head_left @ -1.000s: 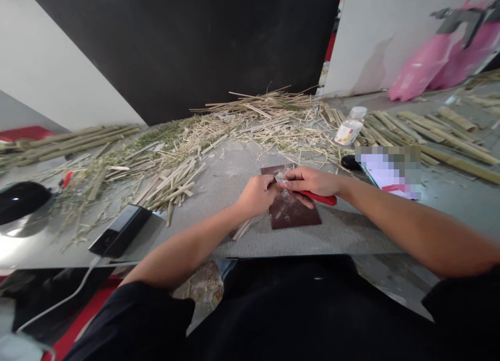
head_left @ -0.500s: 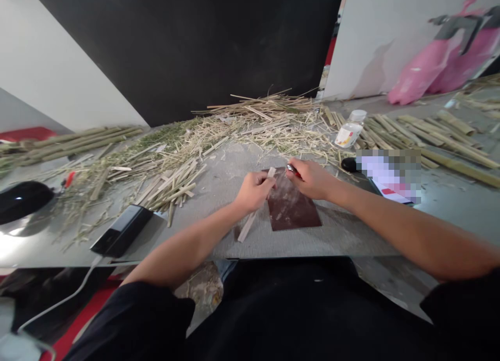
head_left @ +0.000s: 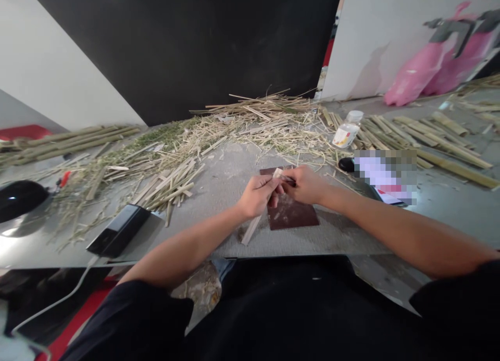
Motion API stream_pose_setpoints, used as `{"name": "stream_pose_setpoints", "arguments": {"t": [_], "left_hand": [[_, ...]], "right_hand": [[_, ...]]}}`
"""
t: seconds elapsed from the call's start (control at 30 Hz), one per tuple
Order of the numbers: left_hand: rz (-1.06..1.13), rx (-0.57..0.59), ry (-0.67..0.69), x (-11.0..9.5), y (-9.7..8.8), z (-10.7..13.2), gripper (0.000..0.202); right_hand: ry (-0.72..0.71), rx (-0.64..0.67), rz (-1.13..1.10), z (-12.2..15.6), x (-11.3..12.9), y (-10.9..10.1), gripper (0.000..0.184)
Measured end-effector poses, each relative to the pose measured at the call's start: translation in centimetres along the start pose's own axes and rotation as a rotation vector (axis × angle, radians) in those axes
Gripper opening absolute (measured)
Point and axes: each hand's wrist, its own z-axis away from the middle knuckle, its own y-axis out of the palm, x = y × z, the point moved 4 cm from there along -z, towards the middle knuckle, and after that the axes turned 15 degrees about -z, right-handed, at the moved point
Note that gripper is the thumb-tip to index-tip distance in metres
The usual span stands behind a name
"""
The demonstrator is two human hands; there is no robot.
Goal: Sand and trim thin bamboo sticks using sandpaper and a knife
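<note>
The left hand (head_left: 257,194) is closed around a pale bamboo strip (head_left: 253,226), holding it slanted so that its lower end points back toward the near edge of the table (head_left: 219,194) and its upper end rises just past the fingers. The right hand (head_left: 304,185) is curled shut on a small knife (head_left: 288,179), of which only a dark bit shows between the two hands; its tip meets the strip's upper end. Both hands hang over a dark brown mat (head_left: 291,215) that lies flat on the table, dusted with pale scrapings.

Judging from how things lie, the work is well under way but far from over. A loose bundle of cut strips (head_left: 172,186) lies to the left of the hands, and a wide litter of shavings (head_left: 250,124) covers the far half of the table. To the right, a row of whole bamboo stalks (head_left: 422,137) lies uncut, and more stalks (head_left: 70,142) lie at far left. The strip in hand seems to be getting its end trimmed.

Room is fair. The mat sits near the table's front edge, and the strip's lower end overhangs bare table close to that edge. A black box (head_left: 119,229) with a white cable sits at the near left corner, well apart from the hands. A small bottle (head_left: 346,131) stands beyond the right hand, near the stalks, and a dark rounded thing (head_left: 346,164) lies just right of the mat. Between the hands and the shavings the table is bare.
</note>
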Motion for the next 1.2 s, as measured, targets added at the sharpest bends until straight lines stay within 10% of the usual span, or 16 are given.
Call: {"name": "stream_pose_setpoints", "arguments": {"t": [1.2], "left_hand": [[-0.161,0.209,0.051,-3.0,0.3,1.1,0.047]], "right_hand": [[-0.007,0.179,-0.258,0.5,1.0,0.0,0.020]]}}
